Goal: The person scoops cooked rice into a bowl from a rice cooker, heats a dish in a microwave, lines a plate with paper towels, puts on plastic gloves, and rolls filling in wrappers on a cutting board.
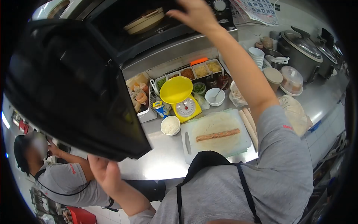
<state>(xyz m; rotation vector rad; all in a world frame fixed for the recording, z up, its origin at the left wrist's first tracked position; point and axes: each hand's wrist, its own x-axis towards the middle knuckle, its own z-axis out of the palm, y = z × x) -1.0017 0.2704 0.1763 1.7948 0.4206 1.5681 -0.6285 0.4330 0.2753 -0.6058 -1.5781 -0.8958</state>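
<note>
My left hand (106,173) is at the lower edge of the black microwave door (74,93), which stands swung out to the left. The thumb shows below that edge, and the fingers are partly hidden by the door. Raised at the top, my right hand (194,16) is in front of the microwave opening with its thumb stretched out and no object visible in it; its fingertips run out of view. Inside the microwave (119,41) sits a cream-coloured oval dish (145,21), nearest to my right hand.
Below are a cutting board (238,143) with a strip of minced filling (218,135), a yellow scale (185,108), a bowl of rice (170,126), a can (161,109) and a white bowl (214,97). Ingredient trays (201,70) line the back. A co-worker (63,175) stands left; rice cookers (300,50) stand right.
</note>
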